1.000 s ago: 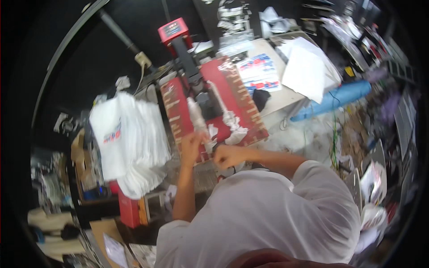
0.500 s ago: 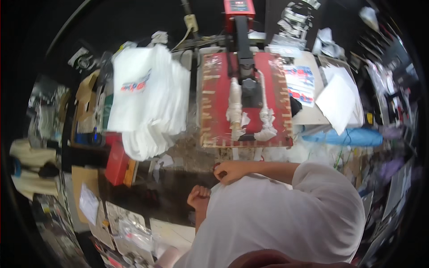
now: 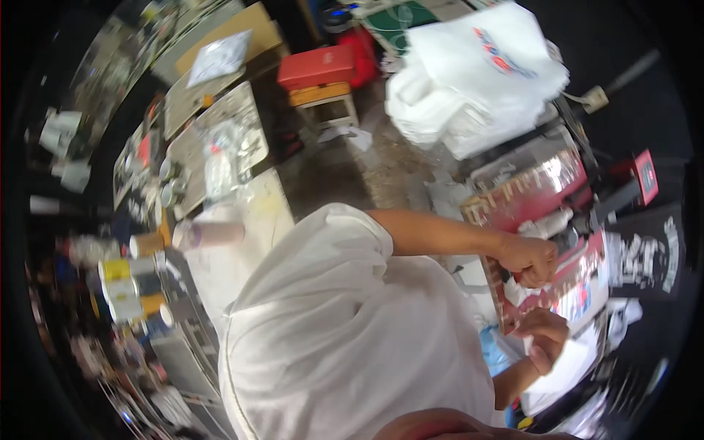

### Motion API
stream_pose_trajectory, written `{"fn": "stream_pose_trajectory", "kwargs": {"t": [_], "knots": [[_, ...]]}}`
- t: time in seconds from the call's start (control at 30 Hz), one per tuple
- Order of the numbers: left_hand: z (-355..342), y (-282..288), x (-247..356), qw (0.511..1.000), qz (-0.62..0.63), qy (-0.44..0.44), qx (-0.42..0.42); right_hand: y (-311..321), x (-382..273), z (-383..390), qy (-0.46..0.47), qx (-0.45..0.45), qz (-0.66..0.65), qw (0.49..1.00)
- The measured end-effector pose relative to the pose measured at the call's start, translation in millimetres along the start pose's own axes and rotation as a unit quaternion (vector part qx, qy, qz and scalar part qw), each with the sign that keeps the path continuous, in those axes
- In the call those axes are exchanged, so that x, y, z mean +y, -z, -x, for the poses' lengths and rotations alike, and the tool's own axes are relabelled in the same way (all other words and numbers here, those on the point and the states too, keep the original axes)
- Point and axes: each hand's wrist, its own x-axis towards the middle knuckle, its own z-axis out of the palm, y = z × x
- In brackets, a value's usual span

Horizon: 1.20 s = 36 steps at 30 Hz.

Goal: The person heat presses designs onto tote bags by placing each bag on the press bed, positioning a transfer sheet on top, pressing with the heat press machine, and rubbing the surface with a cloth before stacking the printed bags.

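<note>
- Now the view has swung round, setting the red rectangular press plate edged with brown tape [image 3: 524,209] at the right; the bare left hand [image 3: 529,260], drawn back by the body half a second ago, reaches over its front part, near the white cloth-wrapped handle [image 3: 546,224].
- That brings both hands back to the plate: the bare right hand [image 3: 544,339] is beside its near corner.
- Left fingers curl inward, right ones bend loosely; I cannot tell whether either hand holds anything or touches the plate.
- Red and blue print shows on the thick pile of soft white bag-like pieces [image 3: 469,95].
- White lettering marks the flat black panel [image 3: 645,257]; the small red control box [image 3: 645,178] has a screen, unreadable here.
</note>
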Motion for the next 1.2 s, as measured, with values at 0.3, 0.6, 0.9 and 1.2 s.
{"fn": "stream_pose_trajectory", "kwargs": {"t": [0.3,0.6,0.9,1.2], "knots": [[-37,-17,63,0.992,-0.108,-0.02,-0.059,23,-58,191,0.065,0.102,0.039,0.992],[1,-7,76,0.987,-0.151,-0.017,0.046,-97,172,151,0.095,0.504,-0.533,0.673],[187,-125,101,0.885,-0.312,-0.229,0.26,45,116,-78,0.005,0.01,-0.511,0.86],[344,-82,-113,0.712,-0.051,-0.481,0.509,-111,148,-180,-0.154,-0.389,0.187,0.889]]}}
